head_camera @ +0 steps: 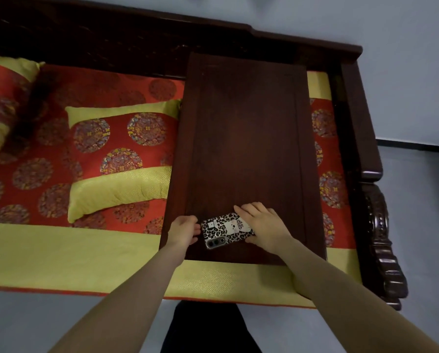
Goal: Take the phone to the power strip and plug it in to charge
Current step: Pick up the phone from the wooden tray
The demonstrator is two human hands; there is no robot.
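A phone in a leopard-print case with a white cartoon figure lies face down near the front edge of a low dark wooden table. My left hand touches its left end with curled fingers. My right hand is laid over its right end, fingers on the far edge and thumb on the near edge. The phone rests flat on the wood. No power strip or cable is in view.
The table stands on a red and yellow patterned couch cushion inside a dark carved wooden frame. A matching pillow lies just left of the table, another at the far left. Grey floor lies to the right.
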